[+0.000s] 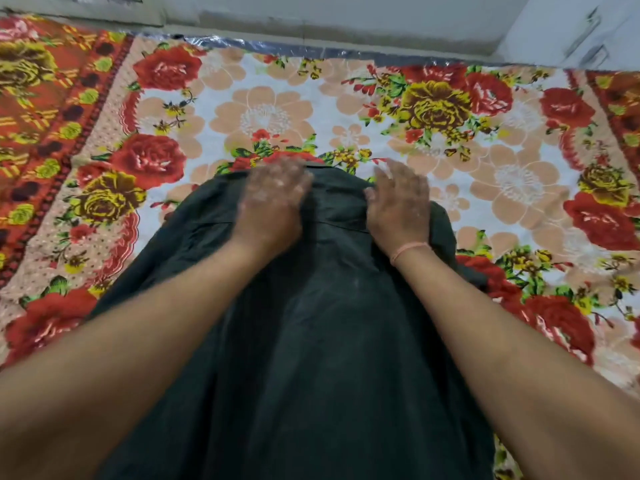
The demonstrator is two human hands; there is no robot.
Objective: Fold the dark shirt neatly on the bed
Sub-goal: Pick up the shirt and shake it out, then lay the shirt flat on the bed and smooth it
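Observation:
The dark green-black shirt lies spread lengthwise on the bed, its collar end far from me and its lower part running off the bottom of the view. My left hand rests flat, palm down, on the shirt's far left shoulder area, blurred by motion. My right hand lies flat on the far right shoulder area, fingers straight and pointing away; a thin pink thread circles its wrist. Both forearms cross over the shirt's sides.
The bed is covered by a bright floral sheet with red and yellow roses. A pale wall runs along the bed's far edge, and a white cabinet stands at the far right.

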